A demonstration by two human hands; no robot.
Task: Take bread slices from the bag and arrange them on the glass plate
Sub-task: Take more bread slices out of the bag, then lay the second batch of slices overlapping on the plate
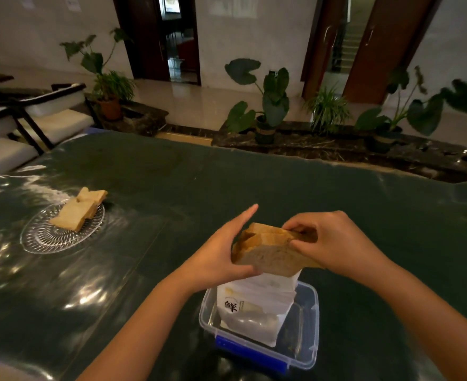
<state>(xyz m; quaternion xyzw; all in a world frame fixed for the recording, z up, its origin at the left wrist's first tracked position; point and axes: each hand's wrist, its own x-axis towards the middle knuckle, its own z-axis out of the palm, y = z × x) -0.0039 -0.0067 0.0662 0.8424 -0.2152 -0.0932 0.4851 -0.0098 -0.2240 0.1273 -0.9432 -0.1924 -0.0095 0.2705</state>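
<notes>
Brown-crusted bread slices sit between two hands, just above the white paper bread bag.

The bag stands in a clear plastic box with blue clips — that likely keeps it from tipping. The left hand cups one side, the right hand pinches the top crust. Far to the left, the round ribbed glass plate already holds a few slices — more can go beside them.

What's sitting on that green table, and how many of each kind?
Glass plate: 1
Bread slices on the plate: about 3, overlapping, so the exact count is unclear
Bread bag: 1
Clear plastic container: 1
Stack of slices held in both hands: 1
Total: about 7
</notes>
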